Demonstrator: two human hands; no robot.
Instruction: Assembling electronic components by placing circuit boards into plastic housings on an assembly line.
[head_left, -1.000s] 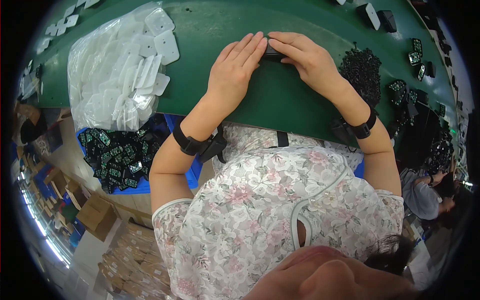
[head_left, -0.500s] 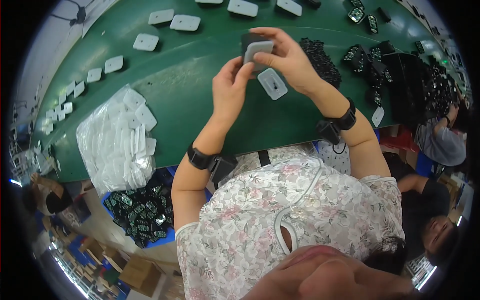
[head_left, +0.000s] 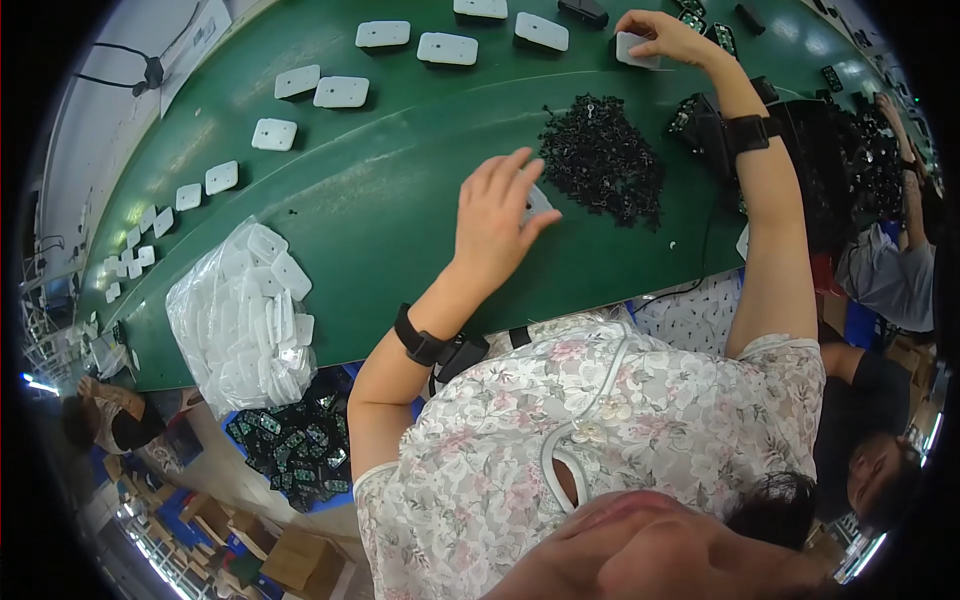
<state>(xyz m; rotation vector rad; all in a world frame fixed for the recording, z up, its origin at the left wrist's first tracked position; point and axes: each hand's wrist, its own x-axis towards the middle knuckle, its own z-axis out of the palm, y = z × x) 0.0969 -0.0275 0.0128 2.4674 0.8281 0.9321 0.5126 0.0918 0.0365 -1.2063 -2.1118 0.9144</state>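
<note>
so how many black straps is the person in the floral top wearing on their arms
2: one black strap around the left forearm, near the wrist; another strap around the right forearm. No others show there.

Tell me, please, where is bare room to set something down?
Bare green table lies between the bag of white plates and the left hand. A smaller patch separates the pile of small black parts from the near edge. It is crowded at that pile and around the right hand.
</note>
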